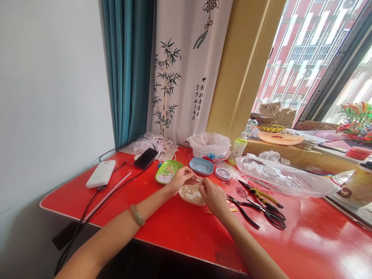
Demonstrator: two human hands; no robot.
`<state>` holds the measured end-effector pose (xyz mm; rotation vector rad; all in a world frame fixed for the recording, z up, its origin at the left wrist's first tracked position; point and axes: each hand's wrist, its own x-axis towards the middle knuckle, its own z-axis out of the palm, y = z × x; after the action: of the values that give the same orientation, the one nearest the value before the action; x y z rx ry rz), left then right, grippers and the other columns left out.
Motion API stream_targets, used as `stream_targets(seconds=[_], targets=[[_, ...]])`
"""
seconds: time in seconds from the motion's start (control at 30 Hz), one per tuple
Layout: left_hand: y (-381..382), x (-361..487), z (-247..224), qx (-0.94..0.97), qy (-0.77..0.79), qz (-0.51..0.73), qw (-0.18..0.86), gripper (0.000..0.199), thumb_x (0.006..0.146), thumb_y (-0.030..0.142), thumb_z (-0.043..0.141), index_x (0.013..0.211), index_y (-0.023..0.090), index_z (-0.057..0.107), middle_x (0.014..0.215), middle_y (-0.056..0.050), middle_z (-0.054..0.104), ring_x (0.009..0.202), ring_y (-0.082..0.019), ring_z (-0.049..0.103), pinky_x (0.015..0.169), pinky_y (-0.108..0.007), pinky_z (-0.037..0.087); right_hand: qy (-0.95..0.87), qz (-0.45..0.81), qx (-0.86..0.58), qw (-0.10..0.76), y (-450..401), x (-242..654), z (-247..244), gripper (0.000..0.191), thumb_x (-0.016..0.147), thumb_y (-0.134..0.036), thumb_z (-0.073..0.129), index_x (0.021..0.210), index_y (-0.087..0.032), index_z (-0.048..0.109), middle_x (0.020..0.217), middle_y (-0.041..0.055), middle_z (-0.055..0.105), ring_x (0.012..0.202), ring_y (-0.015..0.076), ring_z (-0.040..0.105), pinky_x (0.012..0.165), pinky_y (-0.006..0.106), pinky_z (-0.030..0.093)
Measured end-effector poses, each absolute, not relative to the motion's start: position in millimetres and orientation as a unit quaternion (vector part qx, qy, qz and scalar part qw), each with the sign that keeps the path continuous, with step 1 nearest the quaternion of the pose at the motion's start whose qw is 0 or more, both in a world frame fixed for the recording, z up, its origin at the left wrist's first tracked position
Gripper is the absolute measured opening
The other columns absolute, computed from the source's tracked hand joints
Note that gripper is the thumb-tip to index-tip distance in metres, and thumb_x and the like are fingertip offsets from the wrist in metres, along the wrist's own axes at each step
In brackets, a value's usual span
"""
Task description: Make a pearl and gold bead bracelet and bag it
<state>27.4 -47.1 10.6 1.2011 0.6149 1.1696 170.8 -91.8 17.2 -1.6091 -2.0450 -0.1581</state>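
Both hands meet over a pink dish (192,195) of small gold beads on the red table. My left hand (182,179) reaches in from the left, its thumb and fingers pinched together above the dish's back edge; what it pinches is too small to make out. Close beside it, my right hand (213,193) is closed too, fingertips bent down over the dish's right side around something tiny. A green dish (169,170) with white and orange beads sits just left of the fingers. Behind them lies a blue dish (201,166) with small silvery pieces.
Pliers (242,209), yellow-handled pliers (263,195) and scissors (271,215) lie right of the hands. A bottle (238,148) and plastic bags (209,145) stand behind. A phone (146,158), power bank (101,174) and cables are at left.
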Motion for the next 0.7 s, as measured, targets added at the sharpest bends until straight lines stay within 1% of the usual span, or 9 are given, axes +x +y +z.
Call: stream_targets(seconds=[0.2,0.4,0.5,0.6,0.7], targets=[[-47.3,27.8,10.9,0.522,0.262,0.514,0.628,0.018,0.071,0.025,0.06,0.071,0.013,0.047,0.073,-0.004,0.062,0.068,-0.011,0.061,0.064,-0.022,0.048,-0.758,-0.091,-0.597,0.245,-91.1,171.4,13.6,0.017,0.08,-0.022,0.035,0.08,-0.019,0.052,0.062,0.0012,0.06,0.055,0.0134,0.053,0.047,0.025,0.017],[-49.0,27.6,12.6,0.523,0.262,0.513,0.628,0.018,0.071,0.025,0.061,0.07,0.013,0.048,0.073,-0.004,0.062,0.065,-0.011,0.06,0.064,-0.022,0.048,-0.76,-0.109,-0.6,0.225,-92.8,171.8,13.9,0.02,0.08,-0.02,0.033,0.076,-0.02,0.052,0.063,0.001,0.061,0.054,0.0129,0.053,0.047,0.025,0.016],[-49.7,27.6,13.0,0.525,0.26,0.513,0.627,0.018,0.07,0.025,0.061,0.07,0.013,0.048,0.072,-0.004,0.062,0.066,-0.011,0.06,0.064,-0.023,0.048,-0.758,-0.118,-0.603,0.219,-93.1,170.5,14.6,0.019,0.08,-0.024,0.035,0.075,-0.02,0.053,0.064,0.0019,0.062,0.055,0.0131,0.053,0.047,0.025,0.015],[-49.4,27.9,12.4,0.527,0.259,0.512,0.626,0.019,0.07,0.026,0.062,0.071,0.013,0.048,0.072,-0.004,0.062,0.066,-0.011,0.06,0.064,-0.023,0.048,-0.751,-0.125,-0.612,0.216,-92.4,169.3,14.1,0.024,0.082,-0.032,0.034,0.073,-0.019,0.053,0.064,0.003,0.062,0.054,0.0136,0.054,0.046,0.026,0.014],[-48.9,28.3,11.4,0.529,0.26,0.51,0.626,0.019,0.069,0.026,0.062,0.07,0.013,0.048,0.072,-0.004,0.062,0.066,-0.011,0.059,0.063,-0.022,0.048,-0.746,-0.13,-0.618,0.212,-91.5,169.0,13.0,0.028,0.083,-0.034,0.032,0.071,-0.019,0.053,0.064,0.0037,0.063,0.054,0.0139,0.055,0.046,0.026,0.014]])
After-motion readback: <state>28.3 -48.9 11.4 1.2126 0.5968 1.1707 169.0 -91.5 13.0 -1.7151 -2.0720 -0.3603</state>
